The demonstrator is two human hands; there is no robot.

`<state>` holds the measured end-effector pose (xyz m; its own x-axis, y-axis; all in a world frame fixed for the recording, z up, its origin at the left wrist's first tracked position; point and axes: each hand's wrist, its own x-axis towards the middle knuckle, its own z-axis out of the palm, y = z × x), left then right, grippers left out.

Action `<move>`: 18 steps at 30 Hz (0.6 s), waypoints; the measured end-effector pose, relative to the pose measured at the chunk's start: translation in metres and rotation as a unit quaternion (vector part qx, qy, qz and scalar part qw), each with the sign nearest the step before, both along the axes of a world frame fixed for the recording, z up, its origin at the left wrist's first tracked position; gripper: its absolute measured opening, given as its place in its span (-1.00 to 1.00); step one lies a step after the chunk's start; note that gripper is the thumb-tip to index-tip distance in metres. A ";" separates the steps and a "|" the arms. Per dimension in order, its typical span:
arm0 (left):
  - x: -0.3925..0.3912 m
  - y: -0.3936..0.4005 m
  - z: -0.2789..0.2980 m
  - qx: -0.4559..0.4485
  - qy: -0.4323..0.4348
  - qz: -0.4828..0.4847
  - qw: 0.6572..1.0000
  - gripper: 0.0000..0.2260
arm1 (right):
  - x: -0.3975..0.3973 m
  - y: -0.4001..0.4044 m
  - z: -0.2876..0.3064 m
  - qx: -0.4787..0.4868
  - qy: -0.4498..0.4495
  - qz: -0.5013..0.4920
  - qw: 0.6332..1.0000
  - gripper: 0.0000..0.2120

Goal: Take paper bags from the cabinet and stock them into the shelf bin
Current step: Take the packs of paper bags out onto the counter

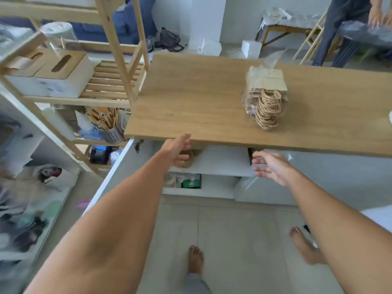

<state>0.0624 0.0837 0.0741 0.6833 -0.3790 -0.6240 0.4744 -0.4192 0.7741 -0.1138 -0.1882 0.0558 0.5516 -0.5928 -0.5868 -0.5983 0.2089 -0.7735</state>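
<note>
A bundle of brown paper bags (188,161) with twine handles lies on the upper shelf of the open white cabinet (222,164), under the wooden countertop (191,98). My left hand (177,149) reaches in at that bundle, fingers spread and curled just in front of it, thumb over the counter edge. My right hand (270,166) hovers open by the cabinet's right side, holding nothing. A second pack of paper bags (266,98), wrapped in clear plastic, lies on the countertop. White bins with wooden lids (61,77) sit on the wooden shelf rack (118,49) to the left.
The cabinet door (114,172) stands open on the left. Green and white packets (189,183) fill the lower cabinet shelf. A metal cup of sticks (110,128) stands on the rack. Another person (347,22) works at a table at the back right. My bare feet are on the tiled floor.
</note>
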 end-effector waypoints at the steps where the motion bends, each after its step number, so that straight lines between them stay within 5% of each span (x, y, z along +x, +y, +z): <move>1: -0.011 0.026 -0.004 0.019 -0.002 0.015 1.000 -0.51 | -0.009 0.019 -0.001 0.004 0.013 0.036 0.999 -0.78; 7: -0.052 0.118 -0.022 0.068 -0.016 0.042 0.997 -0.37 | -0.034 0.095 -0.007 0.025 0.056 0.144 0.988 -0.64; 18: 0.008 0.088 -0.141 0.141 -0.138 0.001 0.980 -0.36 | 0.061 0.103 -0.127 0.015 0.079 0.179 0.980 -0.52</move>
<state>0.0702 0.1720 -0.0673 0.8416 -0.2161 -0.4951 0.2643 -0.6345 0.7263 -0.0526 -0.0848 -0.0717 0.6219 -0.3585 -0.6962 -0.7497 -0.0159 -0.6616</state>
